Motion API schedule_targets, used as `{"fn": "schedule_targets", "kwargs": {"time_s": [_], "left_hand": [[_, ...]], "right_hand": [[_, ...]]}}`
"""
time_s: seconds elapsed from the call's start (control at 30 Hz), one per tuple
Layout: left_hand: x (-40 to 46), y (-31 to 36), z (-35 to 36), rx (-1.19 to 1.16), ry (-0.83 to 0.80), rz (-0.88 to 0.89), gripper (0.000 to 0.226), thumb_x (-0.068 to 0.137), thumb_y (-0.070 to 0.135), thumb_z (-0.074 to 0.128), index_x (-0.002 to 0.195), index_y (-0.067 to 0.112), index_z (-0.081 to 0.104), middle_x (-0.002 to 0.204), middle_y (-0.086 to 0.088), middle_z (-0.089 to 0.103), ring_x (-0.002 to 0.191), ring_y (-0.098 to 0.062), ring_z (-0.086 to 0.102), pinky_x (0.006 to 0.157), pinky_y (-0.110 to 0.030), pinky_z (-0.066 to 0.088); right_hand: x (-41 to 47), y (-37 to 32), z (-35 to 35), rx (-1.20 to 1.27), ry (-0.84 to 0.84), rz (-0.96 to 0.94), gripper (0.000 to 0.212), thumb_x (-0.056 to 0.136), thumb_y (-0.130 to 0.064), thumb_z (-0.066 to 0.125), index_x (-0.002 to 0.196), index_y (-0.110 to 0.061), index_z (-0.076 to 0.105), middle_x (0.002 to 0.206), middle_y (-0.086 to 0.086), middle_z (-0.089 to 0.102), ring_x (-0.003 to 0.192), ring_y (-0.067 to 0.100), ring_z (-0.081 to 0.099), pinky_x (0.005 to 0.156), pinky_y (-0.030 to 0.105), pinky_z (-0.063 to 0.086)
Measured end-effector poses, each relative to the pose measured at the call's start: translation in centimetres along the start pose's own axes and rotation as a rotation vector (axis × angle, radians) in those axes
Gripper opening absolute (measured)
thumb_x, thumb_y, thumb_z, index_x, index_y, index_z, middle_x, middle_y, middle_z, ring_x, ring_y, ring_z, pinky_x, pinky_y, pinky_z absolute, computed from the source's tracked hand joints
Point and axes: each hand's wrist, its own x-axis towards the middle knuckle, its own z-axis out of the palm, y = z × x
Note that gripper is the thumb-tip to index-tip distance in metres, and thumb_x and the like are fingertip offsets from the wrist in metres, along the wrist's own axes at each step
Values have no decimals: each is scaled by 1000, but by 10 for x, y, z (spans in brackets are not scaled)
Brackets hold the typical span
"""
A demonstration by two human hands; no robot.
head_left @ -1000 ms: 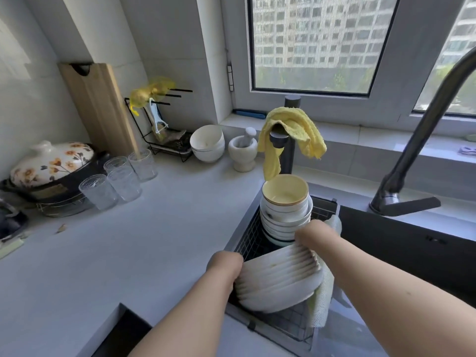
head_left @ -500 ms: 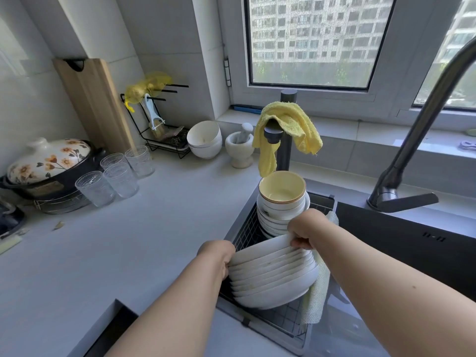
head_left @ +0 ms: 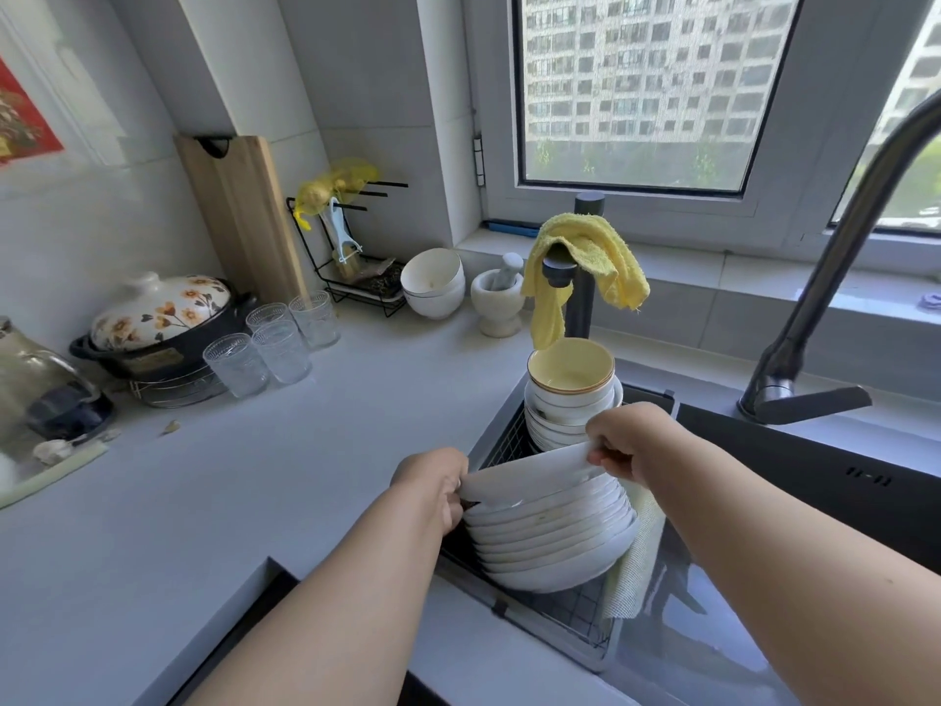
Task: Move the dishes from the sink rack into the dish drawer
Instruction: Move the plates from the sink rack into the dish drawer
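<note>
Head view over a kitchen corner: at far left on the grey desk [head_left: 254, 476] sits a floral-lidded pot [head_left: 163, 323], then four glasses [head_left: 277, 343], a white bowl [head_left: 433, 282] and a mortar [head_left: 496, 303]. Left hand [head_left: 433, 484] pinches the left rim of the top plate [head_left: 529, 473], lifted at a tilt off the plate stack [head_left: 552, 542] standing in the sink rack [head_left: 575, 611]. Just behind stands a stack of bowls [head_left: 573, 394] under a yellow cloth [head_left: 585, 267]. Right hand [head_left: 629, 438] grips the plate's right rim. A dark tap [head_left: 835, 277] rises at right
</note>
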Motion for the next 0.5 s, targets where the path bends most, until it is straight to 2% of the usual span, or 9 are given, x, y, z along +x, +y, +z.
{"fn": "schedule_targets", "kwargs": {"time_s": [0.13,0.23,0.33,0.43,0.5], "left_hand": [[-3,1,-8,-8,-6,-7,32,75,-6,37,60,17,21,59,0,18,24,-11,7,36,-4,13],[-21,1,-19,-77,-73,-70,31,76,-3,39,58,18,24,49,2,24,25,-8,10,32,-8,10],[-46,0,-39,-151,-179,-128,26,76,-1,41,58,16,32,43,5,27,26,-7,12,32,-9,10],[-59,-7,-65,-222,-239,-128,25,75,0,42,59,17,34,45,5,24,28,-7,13,33,-10,10],[-64,-11,-84,-290,-257,-108,26,76,0,41,58,16,32,41,4,24,28,-8,14,32,-10,11]], "right_hand": [[-16,2,-2,54,-8,-50,15,85,4,50,71,2,55,58,13,59,54,18,57,40,21,44],[-33,1,-7,78,-9,-131,10,82,7,49,81,2,57,61,15,60,51,17,58,36,18,42],[-53,-1,-7,67,-8,-277,12,79,8,48,82,-2,55,59,14,57,44,19,57,38,19,44],[-75,-7,5,82,-9,-453,14,80,6,48,81,-7,51,56,13,52,37,19,51,35,19,37],[-84,-11,17,170,-28,-505,19,80,6,50,88,-11,52,57,11,51,35,16,45,35,21,32]]}}
